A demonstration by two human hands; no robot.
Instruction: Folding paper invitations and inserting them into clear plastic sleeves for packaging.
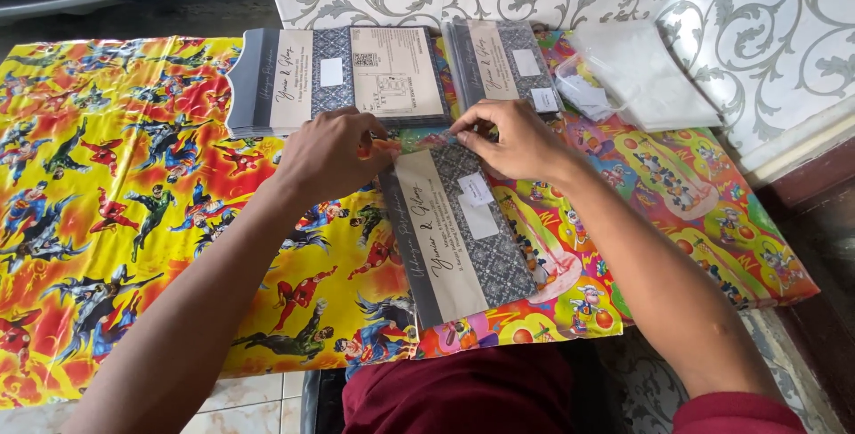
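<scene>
Frame centre: left hand (328,151) and right hand (515,138) pinching top edge of grey patterned invitation card (459,234), fingers closed on it, card lying on cartoon wrapping paper (116,202). Risk, judged: glossy paper letting card slide, skewing it. Card stack (347,73) sitting upper centre.

grey patterned card (459,234) with a cream strip and two white labels, lying flat and slightly tilted on bright wrapping paper, top edge under both hands
</scene>
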